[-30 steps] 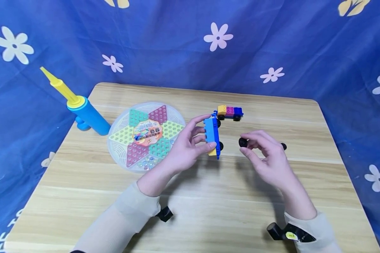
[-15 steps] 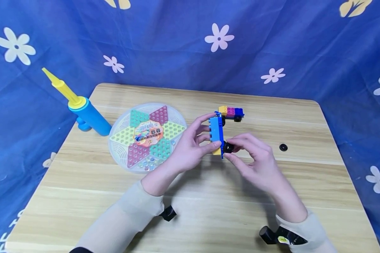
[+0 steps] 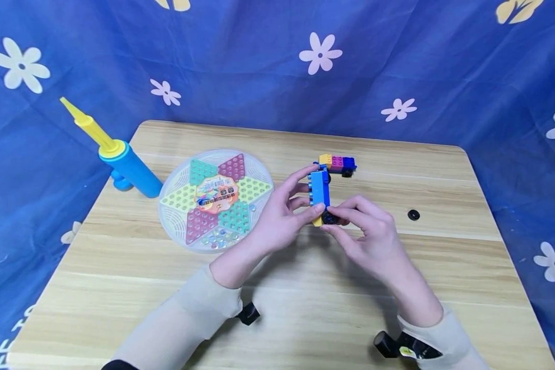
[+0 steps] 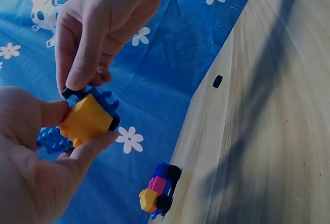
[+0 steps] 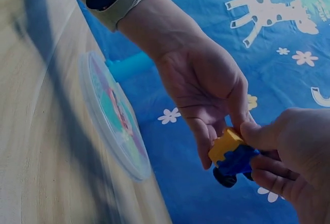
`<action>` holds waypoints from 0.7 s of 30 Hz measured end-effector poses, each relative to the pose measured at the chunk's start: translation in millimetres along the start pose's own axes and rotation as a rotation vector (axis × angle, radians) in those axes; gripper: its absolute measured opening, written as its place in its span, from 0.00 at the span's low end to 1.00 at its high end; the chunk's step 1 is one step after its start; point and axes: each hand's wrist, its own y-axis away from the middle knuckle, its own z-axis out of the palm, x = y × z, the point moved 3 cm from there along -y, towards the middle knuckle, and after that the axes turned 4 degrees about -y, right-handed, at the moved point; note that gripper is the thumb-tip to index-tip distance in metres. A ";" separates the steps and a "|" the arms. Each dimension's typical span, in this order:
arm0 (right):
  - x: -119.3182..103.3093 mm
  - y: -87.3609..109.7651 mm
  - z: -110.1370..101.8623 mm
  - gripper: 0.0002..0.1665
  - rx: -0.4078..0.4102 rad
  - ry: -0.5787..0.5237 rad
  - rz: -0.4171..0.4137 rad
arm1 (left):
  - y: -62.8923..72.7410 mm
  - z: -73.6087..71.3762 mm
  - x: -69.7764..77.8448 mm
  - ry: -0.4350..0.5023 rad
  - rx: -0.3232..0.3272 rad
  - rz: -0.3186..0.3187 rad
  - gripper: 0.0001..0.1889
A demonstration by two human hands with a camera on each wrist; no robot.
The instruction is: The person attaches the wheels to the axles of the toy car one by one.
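A toy car built of blue and yellow blocks [image 3: 319, 189] is held up over the table in my left hand [image 3: 277, 221], thumb on the near end and fingers behind. My right hand [image 3: 374, 231] pinches a black wheel [image 3: 330, 218] against the car's blue base at the near end. Another wheel sits further up the base. In the left wrist view the yellow block [image 4: 85, 122] faces the camera, with right fingertips at the wheel's dark edge. The right wrist view shows the yellow block [image 5: 225, 146] between both hands and a wheel [image 5: 225, 178] below it.
A loose black wheel [image 3: 413, 215] lies on the table to the right. Behind the hands stands a second toy car [image 3: 336, 163] in yellow, pink and blue. To the left are a round Chinese checkers board [image 3: 173, 226] with glass marbles and a blue and yellow hand pump [image 3: 136, 172].
My right hand has moved left, bringing the wheel from beside the car up against its base. The left hand has shifted slightly right and turned the car a little.
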 end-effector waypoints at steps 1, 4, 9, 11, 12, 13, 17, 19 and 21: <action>-0.3 0.1 0.7 0.19 0.006 0.008 0.005 | 0.2 0.2 0.1 -0.017 0.011 0.004 0.38; 0.1 0.3 2.9 0.19 0.024 0.027 0.031 | 1.0 0.7 0.6 -0.065 0.053 0.016 0.38; 4.7 0.8 6.1 0.19 0.032 0.036 0.071 | 2.5 1.5 1.8 -0.153 0.108 0.036 0.37; 6.7 1.3 7.2 0.19 0.030 0.033 0.069 | 3.0 1.7 2.2 -0.182 0.122 0.041 0.37; 7.5 1.6 7.8 0.19 0.031 0.029 0.064 | 3.1 1.6 2.2 -0.186 0.128 0.040 0.37; 8.4 1.9 8.0 0.19 0.036 0.023 0.061 | 3.1 1.6 2.2 -0.181 0.130 0.036 0.37; 11.4 2.6 7.6 0.19 0.064 0.003 0.038 | 2.6 1.3 2.0 -0.141 0.125 0.017 0.36; 12.5 2.4 7.2 0.18 0.070 -0.011 0.034 | 2.6 1.0 2.5 -0.142 0.117 0.019 0.36; 13.5 2.2 7.2 0.19 0.071 -0.034 0.034 | 2.7 0.6 4.2 -0.169 0.106 0.042 0.37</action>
